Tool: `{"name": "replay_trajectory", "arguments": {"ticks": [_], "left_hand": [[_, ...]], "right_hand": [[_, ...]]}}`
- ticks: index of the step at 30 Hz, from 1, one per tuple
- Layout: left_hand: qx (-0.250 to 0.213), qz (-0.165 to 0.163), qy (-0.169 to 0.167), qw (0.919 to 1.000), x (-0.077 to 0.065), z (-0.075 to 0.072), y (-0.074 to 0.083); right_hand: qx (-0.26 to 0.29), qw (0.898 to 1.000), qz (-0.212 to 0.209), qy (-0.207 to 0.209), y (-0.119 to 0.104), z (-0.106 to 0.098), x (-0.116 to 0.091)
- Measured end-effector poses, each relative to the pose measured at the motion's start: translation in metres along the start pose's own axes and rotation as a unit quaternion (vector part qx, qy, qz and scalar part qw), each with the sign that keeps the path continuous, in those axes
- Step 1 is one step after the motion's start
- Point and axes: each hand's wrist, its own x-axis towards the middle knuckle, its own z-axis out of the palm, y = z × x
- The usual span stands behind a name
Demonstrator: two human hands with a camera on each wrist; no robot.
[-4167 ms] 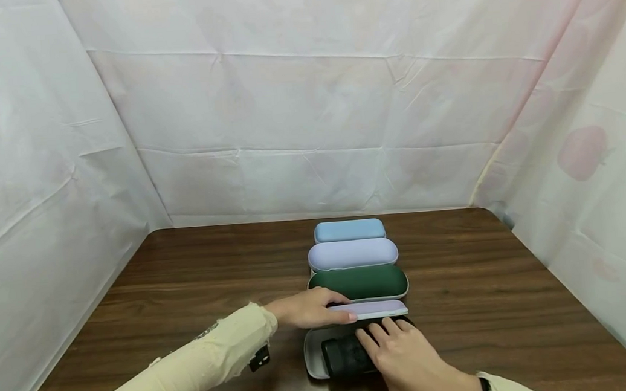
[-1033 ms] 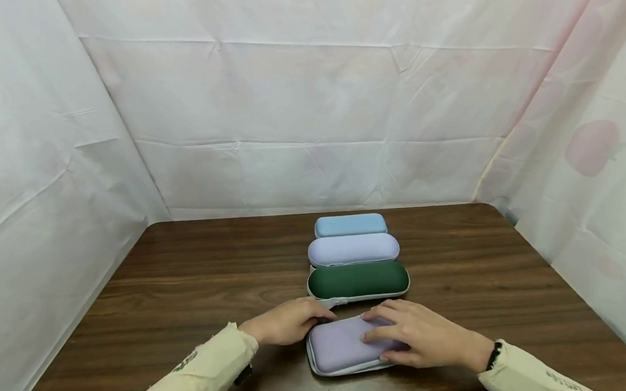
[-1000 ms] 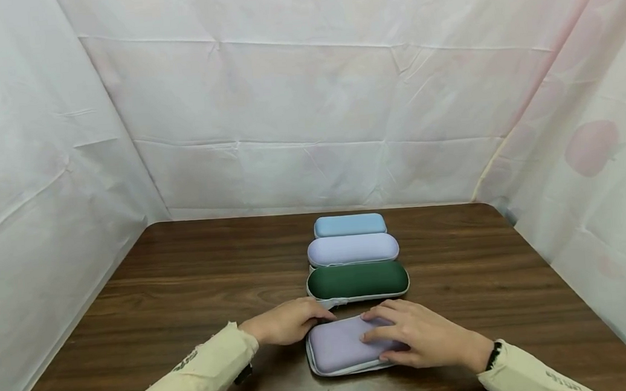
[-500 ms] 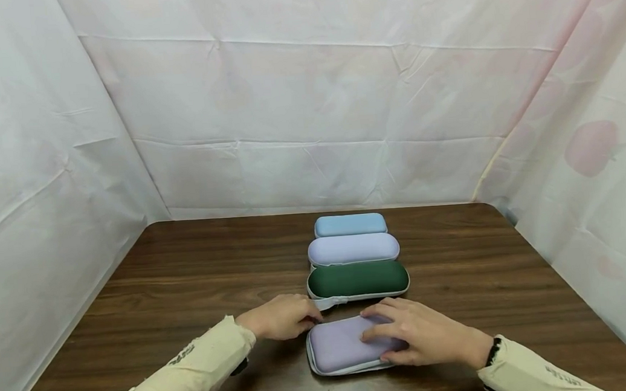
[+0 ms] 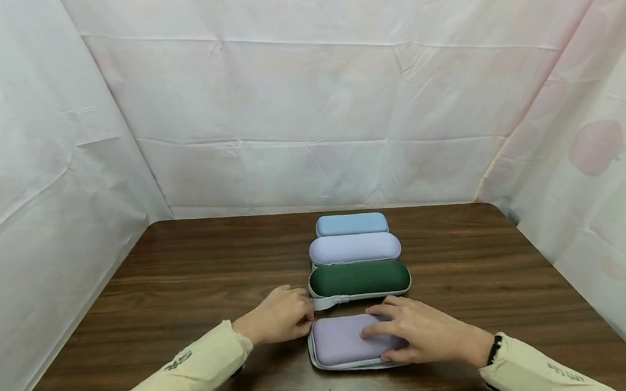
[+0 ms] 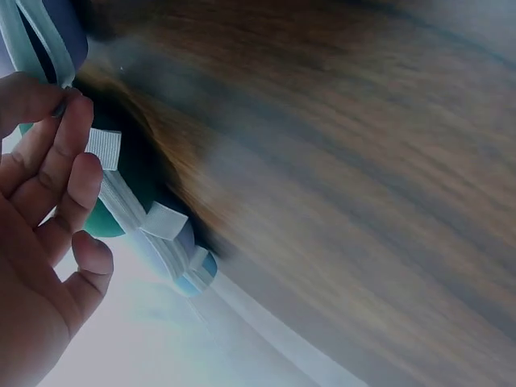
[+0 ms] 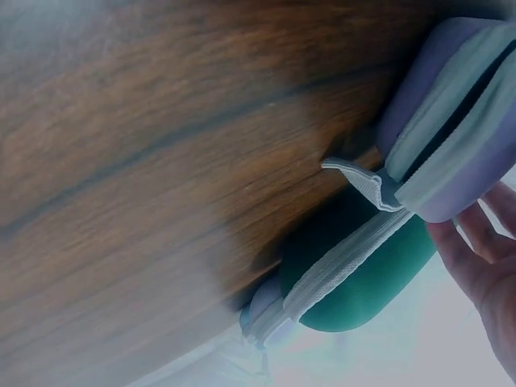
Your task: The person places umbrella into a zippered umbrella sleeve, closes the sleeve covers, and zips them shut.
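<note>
A purple hard-shell zip case (image 5: 342,340) lies at the near side of the table, lid down. In the left wrist view, my left hand (image 6: 44,185) pinches the zipper pull (image 6: 60,108) with thumb and index finger at the case's left end. The zip tapes stand apart there, leaving a dark slit. My right hand (image 5: 417,332) spans the case's right part, its thumb at the near edge and its fingers over the lid and far edge. The right wrist view also shows a parted zip (image 7: 455,121) at the right end. The inside is hidden.
Behind it, in a row running back, lie a dark green case (image 5: 359,278) with a grey strap (image 5: 328,303), a lavender case (image 5: 355,248) and a light blue case (image 5: 351,223), all closed. Brown wooden tabletop (image 5: 203,264) extends to both sides, with white cloth (image 5: 306,99) around it.
Earlier the case was open, my right hand on a black object inside and my left hand at the lid. The lid came down; lately my left hand shifted left around the left end.
</note>
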Motion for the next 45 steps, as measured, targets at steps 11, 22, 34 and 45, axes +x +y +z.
{"name": "replay_trajectory", "arguments": {"ticks": [11,22,34,45], "left_hand": [[-0.018,-0.008,0.026,0.9995,-0.016,-0.001,0.007],[-0.058,-0.048,0.023,0.9968,-0.025,0.001,0.022],[-0.080,-0.049,0.045,0.9946,-0.026,0.001,0.036],[-0.074,-0.038,0.071,0.9940,-0.018,0.001,0.048]], "right_hand": [[-0.011,0.999,0.034,0.012,-0.007,0.000,0.000],[-0.023,0.995,0.089,0.046,-0.025,0.003,0.001],[-0.042,0.987,0.144,0.050,-0.039,0.004,0.002],[-0.072,0.980,0.184,0.036,-0.066,-0.001,0.010]]}}
